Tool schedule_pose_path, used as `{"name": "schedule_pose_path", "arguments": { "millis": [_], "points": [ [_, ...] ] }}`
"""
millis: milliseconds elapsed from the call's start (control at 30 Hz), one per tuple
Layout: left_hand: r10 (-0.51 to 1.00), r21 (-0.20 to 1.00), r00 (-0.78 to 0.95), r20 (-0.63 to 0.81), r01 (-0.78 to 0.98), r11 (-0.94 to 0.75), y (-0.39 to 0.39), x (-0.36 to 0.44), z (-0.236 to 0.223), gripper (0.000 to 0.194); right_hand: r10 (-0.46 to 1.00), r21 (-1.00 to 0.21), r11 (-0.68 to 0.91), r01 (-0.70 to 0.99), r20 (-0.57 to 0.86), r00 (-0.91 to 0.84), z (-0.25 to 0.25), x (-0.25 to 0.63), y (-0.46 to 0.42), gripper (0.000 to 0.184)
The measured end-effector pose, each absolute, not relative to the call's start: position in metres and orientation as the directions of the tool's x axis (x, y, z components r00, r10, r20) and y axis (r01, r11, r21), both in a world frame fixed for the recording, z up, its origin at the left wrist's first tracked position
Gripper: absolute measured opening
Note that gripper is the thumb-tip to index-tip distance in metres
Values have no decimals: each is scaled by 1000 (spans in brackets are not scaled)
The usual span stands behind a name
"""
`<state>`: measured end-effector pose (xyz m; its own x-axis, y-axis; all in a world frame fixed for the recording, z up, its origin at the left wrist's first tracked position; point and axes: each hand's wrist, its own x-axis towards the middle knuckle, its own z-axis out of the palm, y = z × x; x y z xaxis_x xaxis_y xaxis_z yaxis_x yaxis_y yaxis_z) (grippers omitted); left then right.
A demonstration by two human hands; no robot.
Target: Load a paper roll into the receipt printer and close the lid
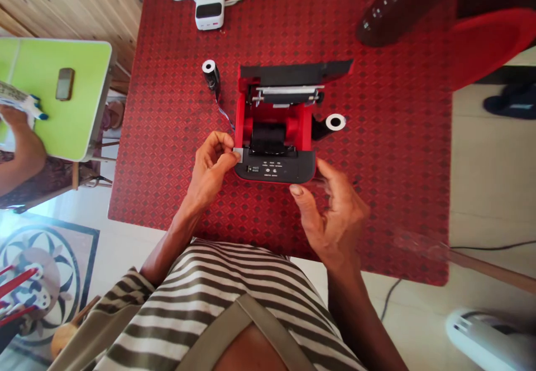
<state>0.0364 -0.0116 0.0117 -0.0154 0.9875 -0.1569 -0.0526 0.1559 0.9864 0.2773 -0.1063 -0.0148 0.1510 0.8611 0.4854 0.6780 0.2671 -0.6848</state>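
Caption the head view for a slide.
Left hand and right hand at the front corners of an open red-and-black device on a red table.

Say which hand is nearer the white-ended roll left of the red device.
Left. The left hand is below the roll in view, touching the device; the right hand is farther, near the device's lower right corner.

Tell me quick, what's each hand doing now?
Left hand: fingers curled, thumb at near left corner of red-and-black device; grip cannot be told.
Right hand: open, thumb and fingers apart at its near right corner.
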Motion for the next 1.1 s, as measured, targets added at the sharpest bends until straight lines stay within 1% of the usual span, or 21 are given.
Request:
{"name": "schedule_pose_path", "arguments": {
  "millis": [67, 133, 200, 233, 333, 433, 467, 533, 633, 800, 933, 1000, 1100],
  "points": [
    [991, 989, -3, -137, -56, 137, -13, 35, 9, 32, 875, -689, 245, 683, 460, 151, 0, 287, -101, 46],
    [994, 992, 10, -111, -62, 111, -15, 33, 5, 35, 867, -641, 241, 728, 479, 134, 21, 296, -89, 38],
    [997, 995, 10, -71, -76, 71, -16, 32, -2, 43, 861, -540, 288, 791, 507, 32, 40, 300, -68, 28],
    [999, 995, 5, -46, -83, 47, -17, 32, -5, 49, 856, -490, 352, 797, 513, -63, 47, 301, -54, 25],
    [1000, 996, -4, -3, -84, 3, -20, 33, -14, 69, 875, -436, 460, 774, 371, -311, 50, 296, -6, 26],
    [1000, 997, 11, -13, -75, 14, -23, 33, -15, 77, 863, -368, 505, 781, 193, -468, 39, 287, 36, 14],
    [1000, 997, 16, -18, -74, 19, -23, 33, -15, 78, 856, -340, 513, 788, 138, -497, 36, 283, 46, 10],
    [999, 997, 25, -23, -78, 25, -24, 33, -12, 79, 857, -282, 503, 817, 43, -513, 31, 274, 59, 12],
    [999, 996, 38, -26, -85, 29, -23, 32, -9, 80, 863, -228, 484, 845, -31, -503, 30, 262, 65, 14],
    [998, 996, 58, -38, -74, 42, -21, 31, -6, 81, 838, -302, 515, 802, -21, -546, 35, 263, 68, 18],
    [996, 996, 69, -61, -64, 66, -20, 30, -5, 81, 825, -271, 550, 790, 30, -564, 45, 274, 61, 18],
    [995, 996, 71, -68, -58, 72, -20, 29, -5, 80, 832, -268, 550, 791, 86, -549, 53, 279, 51, 15],
    [995, 996, 69, -68, -53, 72, -20, 28, -6, 79, 847, -314, 531, 787, 217, -486, 69, 287, 26, 19]
  ]
}}
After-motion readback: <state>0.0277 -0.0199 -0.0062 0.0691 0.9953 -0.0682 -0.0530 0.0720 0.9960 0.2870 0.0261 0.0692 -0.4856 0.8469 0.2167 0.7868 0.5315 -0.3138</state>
